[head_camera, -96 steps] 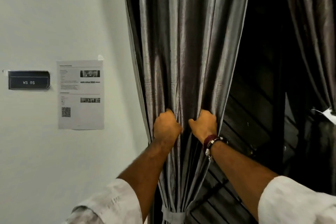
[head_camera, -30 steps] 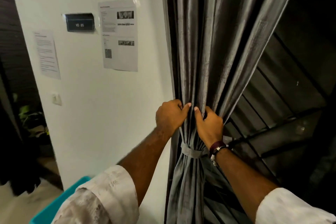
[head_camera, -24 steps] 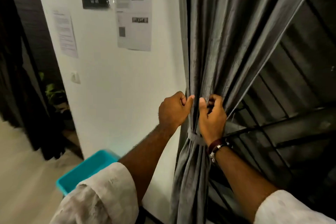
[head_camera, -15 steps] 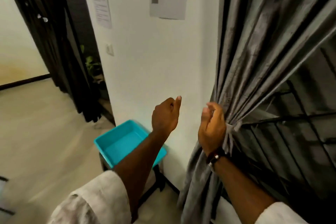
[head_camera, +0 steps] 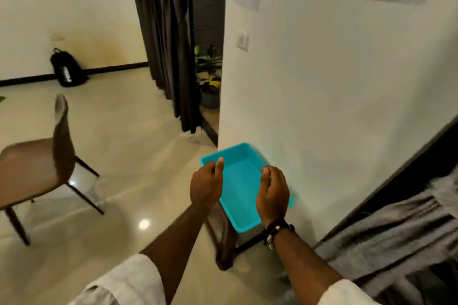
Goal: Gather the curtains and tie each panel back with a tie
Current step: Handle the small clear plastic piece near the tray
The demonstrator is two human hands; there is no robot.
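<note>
Both hands free, held up w/ nothing in them: left hand (head_camera: 207,184) loosely curled, thumb up; right hand (head_camera: 272,193) relaxed, fingers (head_camera: 265,173) half bent, not gripping anything. Dark wristband (head_camera: 277,229) on the right wrist, pale sleeves at the bottom edge.

Just beyond the hands: turquoise tray (head_camera: 244,152) on a small dark stand (head_camera: 224,240), set against the white wall (head_camera: 322,86). What I can see of the tray inside looks bare; hands cover part, so can't tell if a tie lies in it.

Lower right: grey curtain panel (head_camera: 386,225), bunched folds, blurred. Can't see a tie on it from here.

Judged step: fetch a tie for the next panel, or move on to it. To do it well:
- Check the tray first; if a tie's there, take one only, by its middle, so both ends hang even.
- Dark curtain (head_camera: 168,39) hangs loose further back past the wall corner, beside a potted plant (head_camera: 209,82) – prob. next panel. Approach on the floor side, mind the pot.
- Gather from the free edge inward, fold over fold, one hand clamping the bundle while the other wraps.

Chair (head_camera: 37,163) to the left, backpack (head_camera: 65,68) by the far wall – both off the path.
</note>
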